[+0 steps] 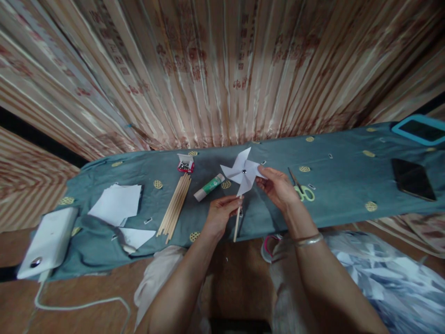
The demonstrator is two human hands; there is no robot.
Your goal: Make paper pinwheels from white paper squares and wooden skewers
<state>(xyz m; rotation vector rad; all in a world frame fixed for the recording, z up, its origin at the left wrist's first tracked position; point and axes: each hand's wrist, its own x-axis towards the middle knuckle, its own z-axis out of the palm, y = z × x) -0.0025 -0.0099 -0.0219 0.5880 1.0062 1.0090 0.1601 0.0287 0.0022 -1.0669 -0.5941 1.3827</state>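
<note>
Pinwheel: white paper pinwheel [243, 171], held just above the middle of the bench [340, 204] and pinned to a wooden stick [237, 227].
Left hand: left hand [219, 215] at 7 o'clock of the wheel, fingers closed round the stick.
Right hand: right hand [278, 188] at 3 o'clock, fingers pinching a sail tip.
Doing it well: probably a firm grip on the stick and a light touch on the sail, so the paper does not crease.
Nearby: glue stick [209, 187] at 9 o'clock, scissors [303, 190] at 3 o'clock.

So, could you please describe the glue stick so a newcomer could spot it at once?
Find the long teal cloth, then the white paper pinwheel near its middle. Just left of it lies the glue stick, beside a bundle of wooden sticks; it alone is a white tube with a green label.
</note>
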